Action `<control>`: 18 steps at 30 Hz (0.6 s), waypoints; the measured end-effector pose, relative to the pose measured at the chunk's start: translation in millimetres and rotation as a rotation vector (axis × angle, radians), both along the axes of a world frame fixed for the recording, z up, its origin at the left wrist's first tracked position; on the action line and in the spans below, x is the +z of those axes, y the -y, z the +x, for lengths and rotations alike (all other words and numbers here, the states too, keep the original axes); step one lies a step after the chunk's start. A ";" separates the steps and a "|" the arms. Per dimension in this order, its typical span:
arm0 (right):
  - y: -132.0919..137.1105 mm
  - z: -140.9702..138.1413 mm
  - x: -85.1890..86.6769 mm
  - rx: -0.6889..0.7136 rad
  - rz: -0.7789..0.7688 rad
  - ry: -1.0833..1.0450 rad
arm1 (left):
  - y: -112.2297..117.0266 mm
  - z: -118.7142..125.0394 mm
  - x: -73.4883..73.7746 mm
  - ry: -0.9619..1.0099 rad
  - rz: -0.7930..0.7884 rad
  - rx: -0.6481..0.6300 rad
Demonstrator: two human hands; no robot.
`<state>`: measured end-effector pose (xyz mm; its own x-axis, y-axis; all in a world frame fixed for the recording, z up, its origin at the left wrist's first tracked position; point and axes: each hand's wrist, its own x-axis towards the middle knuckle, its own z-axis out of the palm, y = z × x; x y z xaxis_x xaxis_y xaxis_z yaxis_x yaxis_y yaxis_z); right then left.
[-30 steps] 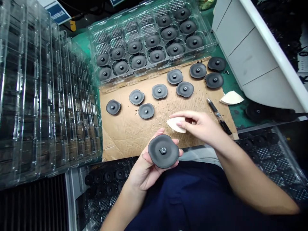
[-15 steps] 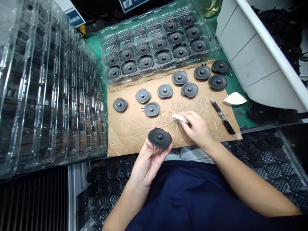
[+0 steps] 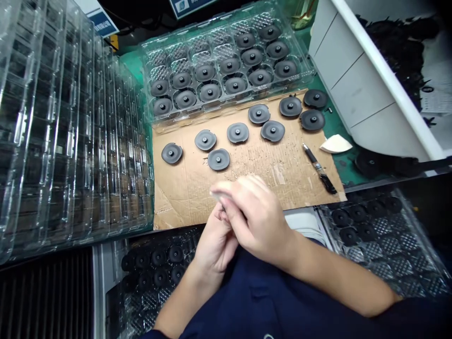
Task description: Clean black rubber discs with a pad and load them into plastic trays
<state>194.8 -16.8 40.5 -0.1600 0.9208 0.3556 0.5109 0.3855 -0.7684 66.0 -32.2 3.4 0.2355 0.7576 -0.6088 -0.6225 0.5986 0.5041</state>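
Note:
My left hand (image 3: 215, 245) is closed at the front edge of the cardboard, palm turned up, on a black rounded disc with a small central stud. The disc is now almost wholly covered by my right hand (image 3: 256, 212), which lies over it with fingers bent. Between the right thumb and fingers a thin edge of a white pad (image 3: 219, 194) shows; the rest of it is hidden. On the cardboard (image 3: 187, 197) beyond lie several similar dark discs, the nearest being a grey-black disc (image 3: 218, 160).
A clear tray (image 3: 226, 101) partly filled with discs stands at the back. Stacked clear trays (image 3: 70, 132) rise on the left. A pen (image 3: 319, 168) and a cream wedge-shaped pad (image 3: 336, 144) lie at right, near a white bin (image 3: 363, 70) holding black parts. More trays (image 3: 391, 245) sit below.
My right hand has moved left from the cardboard, bringing the white pad over the disc in my left hand. The disc is now covered. The view has shifted slightly.

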 end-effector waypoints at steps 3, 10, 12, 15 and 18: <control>0.1 -9.0 3.9 0.145 -0.084 0.017 | 0.0 -1.4 0.2 -0.067 0.022 0.021; -1.4 -18.5 -2.2 0.049 0.068 0.011 | -4.3 -5.3 7.5 -0.111 0.065 0.030; 3.1 -18.8 -2.6 0.109 0.037 -0.060 | -5.7 -8.9 8.1 -0.126 0.059 0.038; -2.7 -18.9 -1.1 0.070 0.043 -0.053 | -5.8 -8.9 6.2 -0.098 0.066 -0.008; -10.9 -15.9 1.0 0.053 0.096 -0.005 | -5.5 -9.1 7.9 -0.074 0.091 -0.042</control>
<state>178.9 -5.9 41.5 -0.2056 0.8727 0.4428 0.4840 0.4839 -0.7291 56.9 -26.7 11.3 0.2252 0.8008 -0.5549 -0.5565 0.5732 0.6014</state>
